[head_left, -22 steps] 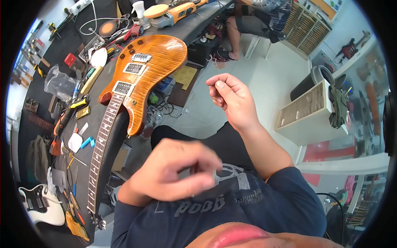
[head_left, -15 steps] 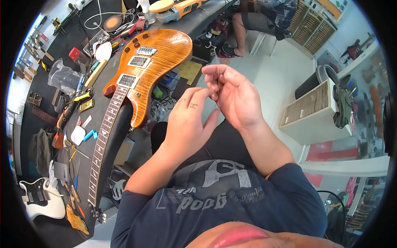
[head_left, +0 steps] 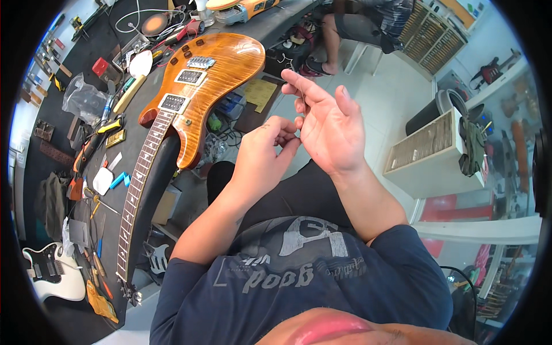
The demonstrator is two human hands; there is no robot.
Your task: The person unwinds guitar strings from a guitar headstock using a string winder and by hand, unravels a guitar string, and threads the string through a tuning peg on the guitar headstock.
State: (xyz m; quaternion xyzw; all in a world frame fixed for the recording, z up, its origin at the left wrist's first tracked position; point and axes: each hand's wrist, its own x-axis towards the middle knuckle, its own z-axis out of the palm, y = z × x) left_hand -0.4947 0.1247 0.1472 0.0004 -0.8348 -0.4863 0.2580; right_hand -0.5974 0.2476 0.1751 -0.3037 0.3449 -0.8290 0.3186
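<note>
My left hand point(head_left: 263, 155) has its fingers curled in a pinch on a thin string point(head_left: 303, 102), beside the lower fingers of my right hand point(head_left: 328, 129). The string runs up across that hand, whose palm faces me with thumb raised and fingers loosely apart. To the left, an amber flame-top electric guitar point(head_left: 214, 75) lies on the dark workbench point(head_left: 75, 54); its long fretboard point(head_left: 141, 178) points toward the lower left, and I see no strings clearly on it.
Tools, cables, a plastic bag point(head_left: 80, 98) and a white guitar point(head_left: 57, 282) crowd the bench. An orange power tool point(head_left: 253, 8) sits at its far end. A person point(head_left: 368, 34) sits beyond. At the right stand a black bin point(head_left: 422, 118) and a pale cabinet point(head_left: 414, 158).
My right hand has risen slightly, its thumb now lifted away from its fingers. My left hand moved up beside it earlier and now has its fingers more tightly curled.
</note>
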